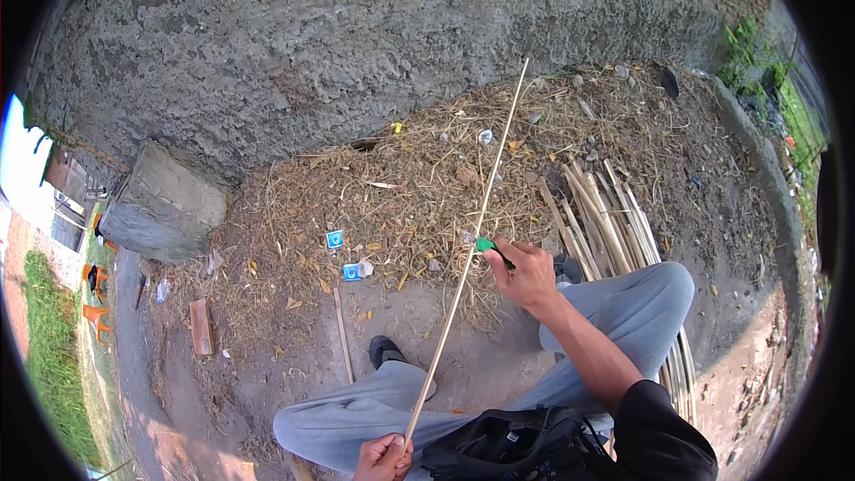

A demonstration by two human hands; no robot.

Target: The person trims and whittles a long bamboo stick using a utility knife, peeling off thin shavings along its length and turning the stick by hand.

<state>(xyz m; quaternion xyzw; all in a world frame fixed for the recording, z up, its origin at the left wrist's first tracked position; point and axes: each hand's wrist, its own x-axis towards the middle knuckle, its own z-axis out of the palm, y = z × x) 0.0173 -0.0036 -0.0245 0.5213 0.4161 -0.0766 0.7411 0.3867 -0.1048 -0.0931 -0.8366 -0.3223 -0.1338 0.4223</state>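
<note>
Strip [453, 303] and small tool [485, 245] at the centre of the frame

The pale, slender strip runs obliquely from bottom centre to upper centre, its far end overlapping the foot of a rough grey wall [356, 44]. At bottom centre, the left hand [386, 457] is closed around its near end. Right of centre, the right hand [525, 274] grips the green-and-black tool, whose green part lies against the strip in this view; whether the fingers also touch the strip cannot be told. To the right lies a bundle of similar pale lengths [606, 223], partly behind a grey-trousered knee [655, 303]. Dry shavings [419, 205] cover the middle ground. Left of centre lie two blue packets [335, 239]; farther left, a reddish brick [202, 327] and a concrete block [169, 200].
</note>
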